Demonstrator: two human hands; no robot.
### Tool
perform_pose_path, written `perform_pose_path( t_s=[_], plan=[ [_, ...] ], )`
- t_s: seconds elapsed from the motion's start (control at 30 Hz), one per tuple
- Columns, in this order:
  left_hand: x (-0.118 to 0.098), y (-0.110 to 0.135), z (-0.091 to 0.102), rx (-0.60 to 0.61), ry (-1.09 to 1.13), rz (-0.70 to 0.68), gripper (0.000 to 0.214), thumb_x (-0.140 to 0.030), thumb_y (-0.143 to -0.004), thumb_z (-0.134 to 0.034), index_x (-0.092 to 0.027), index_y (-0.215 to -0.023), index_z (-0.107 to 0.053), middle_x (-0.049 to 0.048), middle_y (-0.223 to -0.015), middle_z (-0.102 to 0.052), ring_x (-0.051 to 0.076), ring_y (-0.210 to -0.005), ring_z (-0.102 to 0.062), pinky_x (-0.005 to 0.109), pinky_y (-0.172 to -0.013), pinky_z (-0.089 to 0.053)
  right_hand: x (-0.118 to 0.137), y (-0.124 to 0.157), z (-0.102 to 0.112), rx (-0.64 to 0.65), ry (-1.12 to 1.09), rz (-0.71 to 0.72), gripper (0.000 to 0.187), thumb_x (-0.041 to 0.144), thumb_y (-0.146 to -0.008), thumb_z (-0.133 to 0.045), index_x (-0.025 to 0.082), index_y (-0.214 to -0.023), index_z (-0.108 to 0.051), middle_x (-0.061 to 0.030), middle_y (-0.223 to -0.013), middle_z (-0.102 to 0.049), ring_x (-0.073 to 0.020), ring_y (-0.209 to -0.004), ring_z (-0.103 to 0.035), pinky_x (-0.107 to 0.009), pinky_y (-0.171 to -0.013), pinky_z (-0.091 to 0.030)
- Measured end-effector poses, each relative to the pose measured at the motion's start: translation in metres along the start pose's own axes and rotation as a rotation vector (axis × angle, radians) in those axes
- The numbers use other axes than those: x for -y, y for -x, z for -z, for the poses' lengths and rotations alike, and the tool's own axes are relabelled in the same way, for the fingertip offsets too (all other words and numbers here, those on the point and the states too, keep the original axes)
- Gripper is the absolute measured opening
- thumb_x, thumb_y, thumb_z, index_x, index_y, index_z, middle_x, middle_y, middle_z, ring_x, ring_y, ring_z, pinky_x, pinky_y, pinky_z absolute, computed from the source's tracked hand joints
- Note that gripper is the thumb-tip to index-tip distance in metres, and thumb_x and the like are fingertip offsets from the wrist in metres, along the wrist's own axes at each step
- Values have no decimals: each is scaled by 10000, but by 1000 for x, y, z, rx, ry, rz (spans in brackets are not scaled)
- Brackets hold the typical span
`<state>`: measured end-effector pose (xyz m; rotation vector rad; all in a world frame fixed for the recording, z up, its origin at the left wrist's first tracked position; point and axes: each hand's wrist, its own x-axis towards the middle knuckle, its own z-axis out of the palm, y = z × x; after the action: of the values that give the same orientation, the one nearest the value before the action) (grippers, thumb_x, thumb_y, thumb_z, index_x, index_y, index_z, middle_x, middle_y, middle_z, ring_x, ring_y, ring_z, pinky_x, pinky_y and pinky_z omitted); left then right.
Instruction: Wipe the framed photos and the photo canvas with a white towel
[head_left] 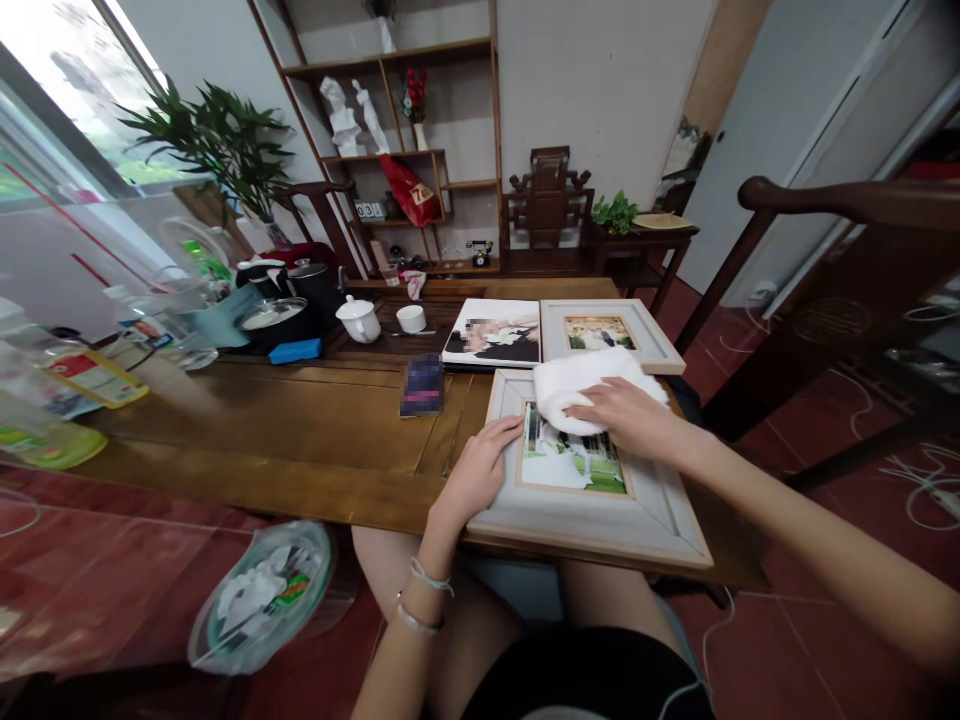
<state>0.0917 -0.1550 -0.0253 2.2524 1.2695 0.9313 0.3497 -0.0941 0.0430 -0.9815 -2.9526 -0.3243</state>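
A picture frame [592, 515] with a wide pale border lies face up at the table's near edge. Its photo shows green grass and white shapes. My left hand [480, 465] rests on the left side of the frame, fingers stretched out over the border towards the photo. On the upper part of the same frame, my right hand [619, 410] presses a folded white towel [581, 375], its fingers bent over the cloth. The towel covers the photo's top edge and part of the far border.
Behind lie another framed photo [660, 340] and a picture panel [491, 345]. A dark phone-like object [422, 385] is left of them. Further left are a lidded white cup [358, 320], a blue block [295, 351] and bottles [90, 370]. A lined trash bin [322, 560] stands below; a wooden chair [795, 330] is right.
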Motion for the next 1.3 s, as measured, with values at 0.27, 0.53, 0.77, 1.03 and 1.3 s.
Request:
perform_pose_path(
  t_s=[0.27, 0.53, 0.77, 1.03, 1.3],
  plan=[
    [-1, 0, 0, -11, 7, 5, 586, 51, -777, -322, -173, -1252, -582, 76, -1366, -538, 198, -1301, -455, 453, -1138, -344, 22, 52, 14, 58, 156, -194, 658, -47, -638, -412, 180, -1230, -588, -141, -1014, -681, -261, -903, -635, -378, -740, -429],
    [0, 0, -1, -7, 7, 5, 575, 44, -779, -340, -185, -1242, -592, 66, -1366, -539, 190, -1301, -455, 432, -1140, -343, 121, 74, 40, 87, -128, -3, 653, 85, -573, -532, 204, -1214, -571, -145, -1088, -662, -296, -966, -608, -403, -770, -466],
    [1, 1, -1, 8, 1, 10, 583, 47, -784, -331, -186, -1258, -578, 63, -1387, -519, 194, -1314, -439, 443, -1138, -344, 37, 47, 1, -32, 67, -175, 683, -53, -651, -434, 215, -1271, -539, -125, -1444, -447, -328, -1242, -471, -471, -883, -433],
    [-2, 1, 1, -5, 11, 13, 599, 52, -768, -337, -194, -1258, -580, 62, -1381, -524, 194, -1312, -444, 444, -1138, -346, 16, 29, -4, -17, -7, -122, 675, -89, -654, -393, 169, -1251, -578, -150, -1317, -573, -310, -1269, -466, -451, -895, -445],
    [-1, 1, 1, 4, 3, 14, 585, 37, -785, -342, -208, -1262, -578, 48, -1381, -525, 188, -1314, -439, 429, -1145, -336, 116, 67, 35, 115, -175, -31, 704, 36, -609, -528, 272, -1271, -569, -111, -1391, -512, -337, -1141, -560, -461, -855, -478]
  ],
)
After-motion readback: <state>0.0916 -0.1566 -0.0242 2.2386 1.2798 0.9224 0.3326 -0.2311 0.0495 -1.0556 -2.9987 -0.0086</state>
